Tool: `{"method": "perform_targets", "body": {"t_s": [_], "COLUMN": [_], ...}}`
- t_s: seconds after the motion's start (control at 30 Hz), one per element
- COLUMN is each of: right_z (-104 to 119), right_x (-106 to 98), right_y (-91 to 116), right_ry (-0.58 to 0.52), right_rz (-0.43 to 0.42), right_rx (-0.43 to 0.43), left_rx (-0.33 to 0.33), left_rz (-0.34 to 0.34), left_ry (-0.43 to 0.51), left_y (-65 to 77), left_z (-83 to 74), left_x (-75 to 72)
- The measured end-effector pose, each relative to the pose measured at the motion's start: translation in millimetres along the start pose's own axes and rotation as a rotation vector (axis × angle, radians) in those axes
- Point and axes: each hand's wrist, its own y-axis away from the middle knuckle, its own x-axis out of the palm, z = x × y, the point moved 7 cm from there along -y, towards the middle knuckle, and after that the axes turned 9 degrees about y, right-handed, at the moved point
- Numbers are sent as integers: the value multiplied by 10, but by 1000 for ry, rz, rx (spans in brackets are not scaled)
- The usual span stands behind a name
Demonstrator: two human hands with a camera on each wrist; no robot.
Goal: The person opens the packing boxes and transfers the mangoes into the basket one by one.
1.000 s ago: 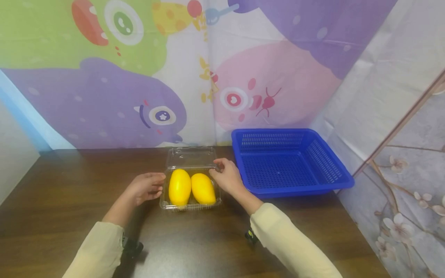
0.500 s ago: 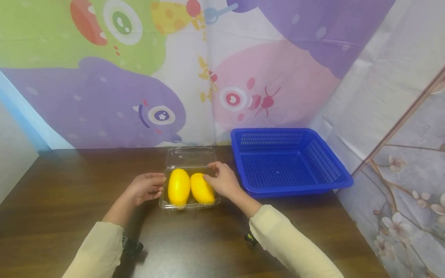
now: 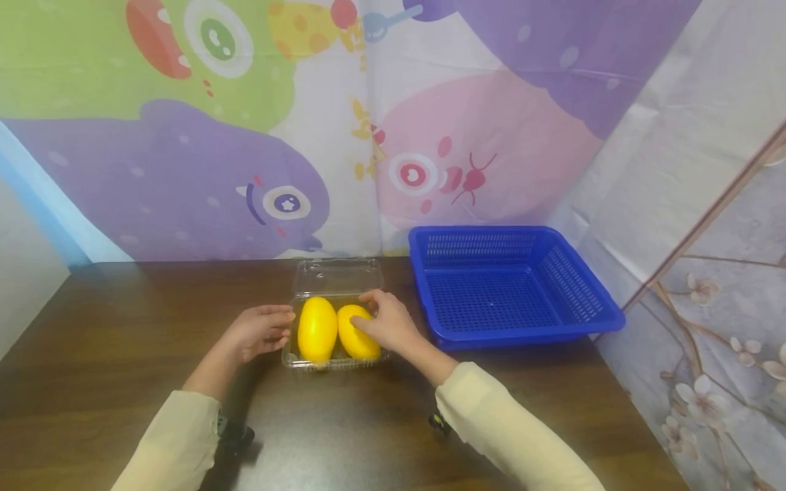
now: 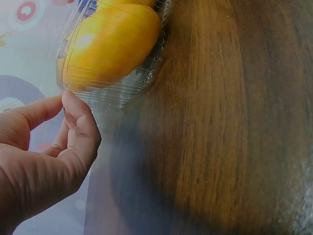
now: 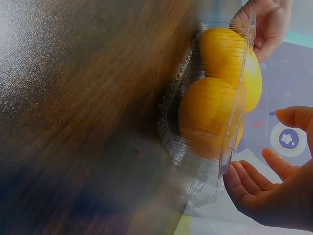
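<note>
Two yellow mangoes lie side by side in a clear plastic clamshell box [image 3: 338, 365], its lid [image 3: 339, 277] folded back behind it. The left hand [image 3: 260, 332] is at the box's left side. In the left wrist view, its thumb and index finger pinch the rim by the left mango [image 4: 115, 41]. The right hand [image 3: 393, 324] reaches over the box's right side, thumb and fingers spread above the right mango [image 3: 355, 334]. The right wrist view has these fingers [image 5: 242, 181] by the rim and the thumb [image 5: 293, 117] held apart from the fruit.
A blue plastic basket [image 3: 516, 335] with slotted sides stands right of the box, close beside the right hand. Behind the brown wooden table [image 3: 331, 436] hangs a cartoon-printed cloth [image 3: 344, 177]. A flowered wall panel [image 3: 724, 327] borders the table's right side.
The right hand has moved left from the box's right rim to over the right mango, its thumb and fingers spreading. The left hand, box and mangoes stay in place.
</note>
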Motion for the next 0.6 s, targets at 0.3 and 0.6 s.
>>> {"method": "perform_targets", "body": {"t_s": [0.3,0.6], "right_z": [60,76], "right_x": [84,175], "right_y": [-36,-42], "right_ry": [82,200], "right_rz": [31,81], "right_rx": [-45,-34], "left_rx": [6,5], "left_rz": [4,-5], "left_ry": [20,31], "left_y": [-1,-13], "left_z": [-3,26], "left_x": [-5,-20]}}
